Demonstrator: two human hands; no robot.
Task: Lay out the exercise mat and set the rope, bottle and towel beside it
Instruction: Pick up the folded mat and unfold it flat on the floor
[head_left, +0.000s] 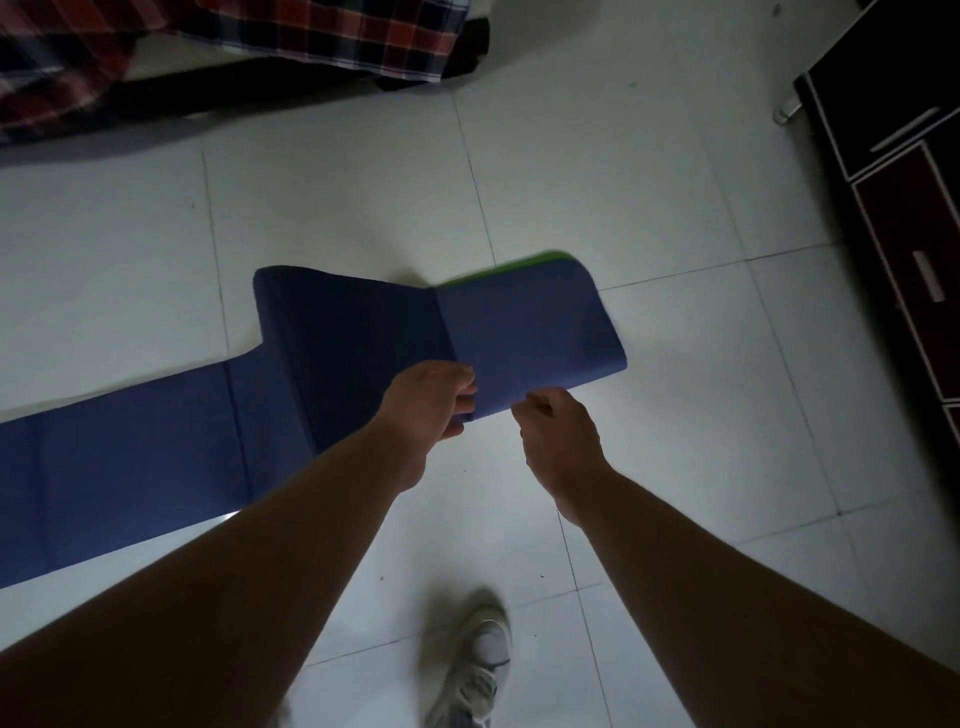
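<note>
The blue folding exercise mat (156, 457) is lying partly unfolded on the tiled floor (649, 234), with its end panels standing raised. The left hand (431, 405) is pinching the raised panel's near edge. The right hand (558, 441) is curling just beside that edge, and I cannot tell whether it is gripping. Rope, bottle and towel are not showing, so most of the task is probably remaining.

Your mat (363, 338) lies on the floor (649, 208). Its flat stretch runs out toward nine o'clock, and its folded end lifts in front of you at twelve. Your left hand (426, 410) grips that end's near edge, and your right hand (556, 441) holds the same edge just beside it, toward one o'clock. Your shoe (478, 660) stands at six o'clock, nearer you than both hands. A cabinet (904, 208) stands at two o'clock, well apart from the mat. A cloth (260, 36) lies at eleven o'clock, beyond the mat.
</note>
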